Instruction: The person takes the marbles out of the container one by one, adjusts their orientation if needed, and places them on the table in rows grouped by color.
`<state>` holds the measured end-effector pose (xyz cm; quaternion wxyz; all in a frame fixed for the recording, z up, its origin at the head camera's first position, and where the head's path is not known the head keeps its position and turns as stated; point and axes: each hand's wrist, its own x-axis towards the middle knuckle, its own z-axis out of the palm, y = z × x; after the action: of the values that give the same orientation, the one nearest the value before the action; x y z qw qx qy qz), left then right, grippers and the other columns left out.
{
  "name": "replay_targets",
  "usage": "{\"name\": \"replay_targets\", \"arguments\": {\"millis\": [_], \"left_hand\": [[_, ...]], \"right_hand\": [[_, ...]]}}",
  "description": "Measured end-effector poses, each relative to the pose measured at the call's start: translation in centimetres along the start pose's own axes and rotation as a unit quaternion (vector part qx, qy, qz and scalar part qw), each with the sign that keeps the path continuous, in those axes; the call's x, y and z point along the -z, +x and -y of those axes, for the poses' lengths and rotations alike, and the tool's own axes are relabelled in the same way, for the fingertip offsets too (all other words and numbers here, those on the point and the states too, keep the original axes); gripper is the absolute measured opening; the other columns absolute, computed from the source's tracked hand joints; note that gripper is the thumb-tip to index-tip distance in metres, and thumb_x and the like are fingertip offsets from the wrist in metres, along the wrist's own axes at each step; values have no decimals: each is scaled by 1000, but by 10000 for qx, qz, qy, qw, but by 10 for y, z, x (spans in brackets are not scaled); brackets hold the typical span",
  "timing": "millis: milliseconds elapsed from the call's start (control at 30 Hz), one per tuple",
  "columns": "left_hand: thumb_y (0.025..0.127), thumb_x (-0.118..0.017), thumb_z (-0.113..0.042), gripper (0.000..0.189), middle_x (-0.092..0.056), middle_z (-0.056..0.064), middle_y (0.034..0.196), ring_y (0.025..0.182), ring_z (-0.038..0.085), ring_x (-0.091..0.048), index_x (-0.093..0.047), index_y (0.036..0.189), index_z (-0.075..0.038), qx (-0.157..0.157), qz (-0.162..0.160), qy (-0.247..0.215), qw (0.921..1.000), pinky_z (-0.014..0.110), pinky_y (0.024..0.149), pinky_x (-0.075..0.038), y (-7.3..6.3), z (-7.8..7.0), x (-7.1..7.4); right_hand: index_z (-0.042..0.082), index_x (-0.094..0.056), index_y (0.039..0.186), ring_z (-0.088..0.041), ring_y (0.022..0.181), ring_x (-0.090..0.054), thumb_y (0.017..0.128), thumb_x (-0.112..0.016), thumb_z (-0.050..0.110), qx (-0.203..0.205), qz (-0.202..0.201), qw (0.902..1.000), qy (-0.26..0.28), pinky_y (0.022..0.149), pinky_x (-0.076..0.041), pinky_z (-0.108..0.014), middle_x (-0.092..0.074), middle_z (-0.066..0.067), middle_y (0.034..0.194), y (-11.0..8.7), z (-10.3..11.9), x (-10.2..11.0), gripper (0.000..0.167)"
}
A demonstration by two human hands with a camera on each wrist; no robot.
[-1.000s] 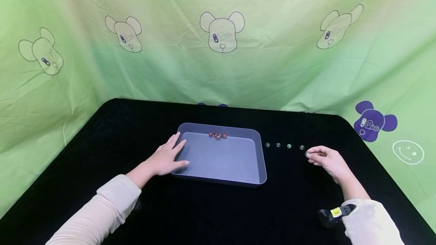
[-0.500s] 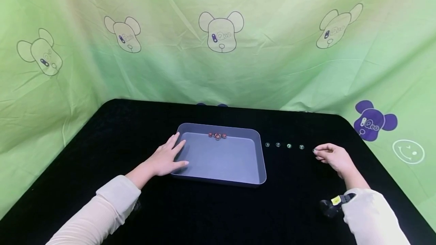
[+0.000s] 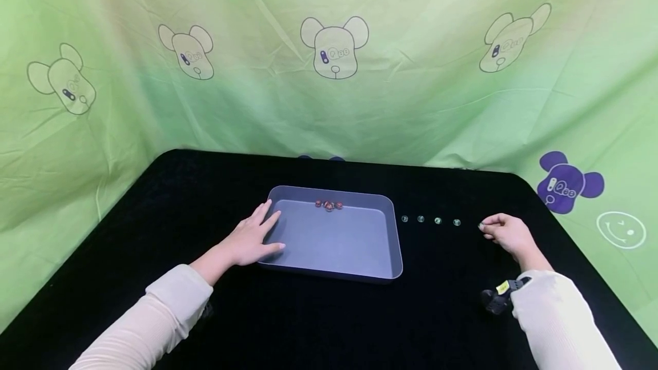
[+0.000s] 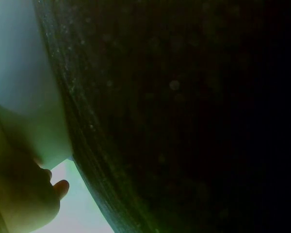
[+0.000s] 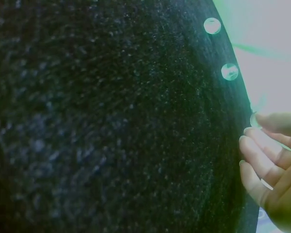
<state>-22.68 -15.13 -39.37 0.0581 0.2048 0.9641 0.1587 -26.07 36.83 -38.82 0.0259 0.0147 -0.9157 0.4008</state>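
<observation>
My left hand (image 3: 248, 242) lies with spread fingers over the left rim of a grey rectangular tray (image 3: 354, 244); in the left wrist view part of that hand (image 4: 26, 194) shows dark and blurred. Off to the right, my right hand (image 3: 509, 234) pinches a small clear glass marble (image 5: 254, 119) between thumb and fingertips, close over the black cloth. It is at the right end of a row of similar clear marbles (image 3: 438, 221). Several reddish-brown marbles (image 3: 329, 206) sit clustered at the tray's far wall.
A black cloth (image 3: 329, 324) covers the table. Behind and on both sides hangs a green curtain (image 3: 247, 107) printed with cartoon bear heads. A black wrist camera (image 3: 496, 300) sits under the right sleeve.
My right hand has moved to the right and slightly away with the marble, leaving a wider gap to the row. The left hand and the tray have stayed put.
</observation>
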Motion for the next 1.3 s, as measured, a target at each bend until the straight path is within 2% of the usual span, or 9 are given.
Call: {"name": "replay_targets", "arguments": {"millis": [233, 400, 567, 800, 1067, 1300], "left_hand": [[81, -48, -51, 75, 1, 12, 143, 129, 28, -1, -22, 138, -9, -8, -4, -35, 10000, 52, 94, -17, 0, -1, 0], [81, -49, -50, 75, 1, 13, 143, 129, 28, -1, -23, 137, -9, -18, -38, -10, 10000, 52, 94, -17, 1, 0, -1], [81, -49, -51, 75, 0, 13, 143, 129, 29, -2, -23, 137, -9, -46, -61, 41, 10000, 52, 94, -17, 1, 1, -2], [81, -49, -50, 75, 0, 13, 143, 129, 29, -2, -23, 137, -9, -42, -62, 26, 10000, 52, 94, -17, 1, 1, -1], [81, -48, -51, 75, 1, 12, 143, 129, 28, -1, -22, 138, -9, -21, -21, 13, 10000, 51, 95, -17, 2, 1, -2], [81, -49, -51, 75, 2, 12, 143, 129, 29, -2, -22, 138, -10, 3, -28, 1, 10000, 52, 95, -17, 1, 1, -2]], "right_hand": [[-15, -53, 87, 0, 53, -50, 80, -55, 7, 64, -182, 9980, -603, 49, -40, -21, -61, -8, 66, 4, -3, -2, 24], [-13, -54, 86, -2, 54, -50, 80, -56, 7, 107, -157, 9958, -895, 50, -40, -22, -61, -8, 67, 7, -4, -3, 21], [-10, -55, 84, -7, 55, -50, 79, -57, 8, 106, -157, 9928, -1181, 51, -39, -26, -60, -6, 65, 8, -4, -5, 19], [-9, -56, 82, -12, 59, -49, 77, -58, 9, 223, -206, 9871, -1573, 58, -36, -32, -60, -12, 68, 10, -2, -6, 19], [-11, -53, 87, -12, 60, -51, 77, -56, 9, 97, -243, 9876, -1547, 59, -36, -32, -61, -18, 74, 8, -3, -5, 22], [-13, -52, 90, -5, 59, -50, 78, -55, 7, 25, -408, 9926, -1144, 57, -37, -28, -62, -19, 74, 2, -2, -8, 24]]}}
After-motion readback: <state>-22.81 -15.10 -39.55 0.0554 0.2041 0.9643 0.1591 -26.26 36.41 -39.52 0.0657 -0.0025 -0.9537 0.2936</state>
